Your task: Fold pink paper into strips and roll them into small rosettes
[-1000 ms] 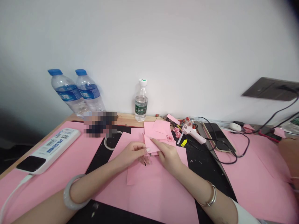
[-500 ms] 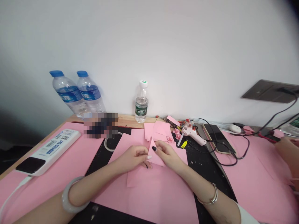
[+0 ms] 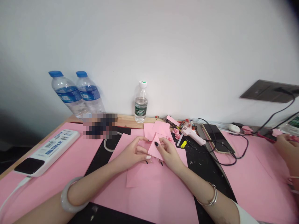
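A small folded piece of pink paper (image 3: 155,148) is held up between my two hands. My right hand (image 3: 170,154) pinches its right side, with the thumb on the front face. On the left, my left hand (image 3: 133,153) has its thumb and fingers at the paper's lower left edge, the index finger raised near the upper left side. Beneath both hands lie large pink sheets (image 3: 161,193) on a black mat. Small pink squares (image 3: 161,127) and pink paper roses (image 3: 177,133) are just behind the hands.
A pink glue gun (image 3: 193,137) and a phone (image 3: 219,140) with black cables lie to the right. Bottles (image 3: 140,107) stand along the wall. A white power bank (image 3: 49,152) is at the left. Another person's hand (image 3: 286,149) is at the far right.
The folded paper has turned to face the camera more. My left index finger has lifted and spread from the others. The other person's hand has shifted slightly.
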### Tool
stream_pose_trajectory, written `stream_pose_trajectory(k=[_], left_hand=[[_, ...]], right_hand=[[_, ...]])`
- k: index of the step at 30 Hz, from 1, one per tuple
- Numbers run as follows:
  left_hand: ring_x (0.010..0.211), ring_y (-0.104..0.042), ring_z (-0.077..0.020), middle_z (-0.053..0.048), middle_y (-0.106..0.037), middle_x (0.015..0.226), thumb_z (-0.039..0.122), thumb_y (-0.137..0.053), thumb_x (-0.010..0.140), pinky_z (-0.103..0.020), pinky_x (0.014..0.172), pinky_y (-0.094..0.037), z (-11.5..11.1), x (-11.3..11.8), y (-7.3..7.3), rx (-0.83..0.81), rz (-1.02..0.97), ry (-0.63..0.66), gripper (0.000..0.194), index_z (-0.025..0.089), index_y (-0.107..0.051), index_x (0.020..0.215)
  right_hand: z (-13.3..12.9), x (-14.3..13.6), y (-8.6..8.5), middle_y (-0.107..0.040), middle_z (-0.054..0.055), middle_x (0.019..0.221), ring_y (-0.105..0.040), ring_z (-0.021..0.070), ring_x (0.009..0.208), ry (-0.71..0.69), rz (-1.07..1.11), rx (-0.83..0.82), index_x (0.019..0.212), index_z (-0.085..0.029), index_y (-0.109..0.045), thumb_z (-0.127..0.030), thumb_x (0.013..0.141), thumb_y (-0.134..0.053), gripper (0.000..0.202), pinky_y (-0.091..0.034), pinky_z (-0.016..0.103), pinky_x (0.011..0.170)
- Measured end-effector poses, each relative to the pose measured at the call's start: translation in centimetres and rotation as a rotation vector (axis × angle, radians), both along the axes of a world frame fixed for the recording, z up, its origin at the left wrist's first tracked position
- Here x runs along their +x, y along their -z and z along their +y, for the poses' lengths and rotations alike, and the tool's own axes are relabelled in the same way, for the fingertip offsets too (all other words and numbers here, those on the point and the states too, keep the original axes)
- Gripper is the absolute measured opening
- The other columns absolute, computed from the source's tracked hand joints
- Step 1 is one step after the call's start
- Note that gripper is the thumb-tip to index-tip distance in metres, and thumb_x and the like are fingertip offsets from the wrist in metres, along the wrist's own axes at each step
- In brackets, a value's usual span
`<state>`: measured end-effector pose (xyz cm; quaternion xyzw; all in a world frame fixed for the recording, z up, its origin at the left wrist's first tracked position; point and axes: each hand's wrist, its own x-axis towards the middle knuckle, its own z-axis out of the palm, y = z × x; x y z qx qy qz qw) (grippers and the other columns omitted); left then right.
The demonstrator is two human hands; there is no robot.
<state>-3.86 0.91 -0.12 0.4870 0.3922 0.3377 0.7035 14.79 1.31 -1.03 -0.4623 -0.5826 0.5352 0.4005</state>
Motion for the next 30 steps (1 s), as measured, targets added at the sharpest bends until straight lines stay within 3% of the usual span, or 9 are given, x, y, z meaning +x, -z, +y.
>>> stream_pose_trajectory(k=[4, 9, 24, 30], left_hand=[[0.076, -0.073, -0.023, -0.007, -0.076, 0.08, 0.023, -0.075, 0.072, -0.035, 0.072, -0.056, 0.14, -0.02, 0.34, 0.014, 0.005, 0.045, 0.051, 0.017, -0.053, 0.117], [0.077, -0.072, -0.022, -0.007, -0.077, 0.08, 0.024, -0.071, 0.076, -0.033, 0.073, -0.056, 0.16, -0.03, 0.73, 0.046, 0.04, 0.065, 0.025, 0.014, -0.067, 0.099], [0.073, -0.072, -0.0216, -0.006, -0.077, 0.075, 0.023, -0.073, 0.072, -0.034, 0.072, -0.056, 0.14, 0.04, 0.47, 0.045, 0.075, 0.021, 0.025, 0.014, -0.068, 0.095], [0.072, -0.072, -0.0203, -0.007, -0.076, 0.075, 0.028, -0.072, 0.074, -0.032, 0.071, -0.055, 0.17, 0.04, 0.32, 0.028, 0.046, 0.038, 0.017, 0.014, -0.067, 0.081]], right_hand=[[-0.07, -0.05, 0.2, -0.054, -0.005, 0.052, -0.046, 0.0125, 0.038, -0.024, 0.034, -0.013, 0.088, -0.022, -0.049, -0.05, 0.086, -0.055, 0.029, -0.036, 0.023, 0.036], [-0.16, -0.13, 0.21, -0.056, -0.005, 0.053, -0.049, 0.0129, 0.036, -0.038, 0.029, -0.03, 0.089, -0.022, -0.047, -0.05, 0.086, -0.056, 0.03, -0.039, 0.023, 0.034], [-0.27, -0.26, 0.07, -0.058, -0.005, 0.052, -0.05, 0.0127, 0.033, -0.053, 0.039, -0.026, 0.092, -0.021, -0.045, -0.048, 0.086, -0.055, 0.029, -0.038, 0.023, 0.032], [-0.22, -0.13, 0.45, -0.059, -0.004, 0.056, -0.05, 0.0123, 0.035, -0.072, 0.04, -0.009, 0.091, -0.022, -0.045, -0.047, 0.087, -0.055, 0.026, -0.041, 0.024, 0.034]])
